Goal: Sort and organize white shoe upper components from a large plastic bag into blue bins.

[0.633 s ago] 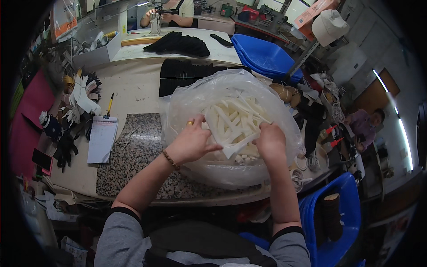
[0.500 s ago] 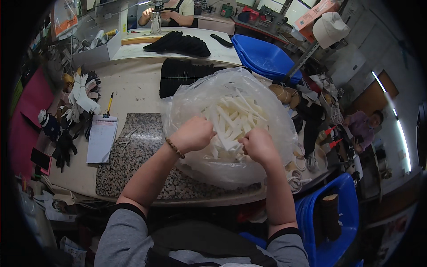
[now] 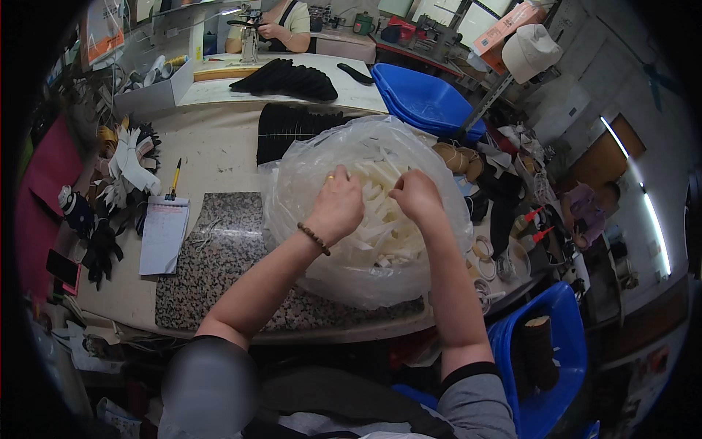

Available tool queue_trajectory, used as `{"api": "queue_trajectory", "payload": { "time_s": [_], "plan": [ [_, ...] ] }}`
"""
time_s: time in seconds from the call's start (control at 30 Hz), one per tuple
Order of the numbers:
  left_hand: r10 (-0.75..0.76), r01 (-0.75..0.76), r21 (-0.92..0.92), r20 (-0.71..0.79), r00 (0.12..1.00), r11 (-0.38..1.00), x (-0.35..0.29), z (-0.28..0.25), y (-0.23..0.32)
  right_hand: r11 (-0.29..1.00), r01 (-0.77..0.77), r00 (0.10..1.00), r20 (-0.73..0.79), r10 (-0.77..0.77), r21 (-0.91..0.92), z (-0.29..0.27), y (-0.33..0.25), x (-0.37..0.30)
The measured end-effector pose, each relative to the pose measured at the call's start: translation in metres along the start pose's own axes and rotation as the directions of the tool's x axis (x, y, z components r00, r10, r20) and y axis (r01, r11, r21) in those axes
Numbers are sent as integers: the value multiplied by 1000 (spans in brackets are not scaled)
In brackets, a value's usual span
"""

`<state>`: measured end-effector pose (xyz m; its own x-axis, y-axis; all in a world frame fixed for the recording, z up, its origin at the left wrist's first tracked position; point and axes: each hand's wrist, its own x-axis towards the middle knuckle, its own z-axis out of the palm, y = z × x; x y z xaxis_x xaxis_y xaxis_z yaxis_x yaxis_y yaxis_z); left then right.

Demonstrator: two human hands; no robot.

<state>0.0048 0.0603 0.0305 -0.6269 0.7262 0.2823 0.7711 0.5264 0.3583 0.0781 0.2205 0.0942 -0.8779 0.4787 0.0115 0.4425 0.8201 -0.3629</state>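
While the left hand and right hand reach in, a clear plastic bag sits on a pale table.
Relative to the bag: speckled stone slab, 8 o'clock, partly beneath; notepad, 9 o'clock; black stack, 11 o'clock; blue tubs, 1 o'clock; wall light, 3 o'clock. Narrow off-white strips lie loose and crisscrossed inside the wide, crumpled mouth. Left fingers bent, right thumb and fingertips close together; grip on a strip cannot be confirmed.

Strips in a bag on a table, slab partly beneath, notepad farther left, bundle behind.
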Motion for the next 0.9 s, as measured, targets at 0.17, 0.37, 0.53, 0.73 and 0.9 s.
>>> {"api": "queue_trajectory", "payload": {
  "time_s": [0.17,0.37,0.53,0.73,0.9],
  "plan": [
    [81,-91,51,182,980,995,-10,27,22,919,20,915,-364,-176,-395,66,55,75],
    [191,-180,-65,304,933,982,-17,13,-6,923,144,928,373,-1,-356,30,43,87],
    [152,-190,-183,-202,967,964,17,-14,-1,897,106,975,223,-8,-430,31,40,60],
    [-73,195,-972,186,980,134,75,-15,-48,781,425,882,16,-471,-457,5,25,-25],
    [-25,267,-894,277,961,361,89,-11,-50,868,468,755,-435,-491,-168,-37,28,-52]
  ]
}}
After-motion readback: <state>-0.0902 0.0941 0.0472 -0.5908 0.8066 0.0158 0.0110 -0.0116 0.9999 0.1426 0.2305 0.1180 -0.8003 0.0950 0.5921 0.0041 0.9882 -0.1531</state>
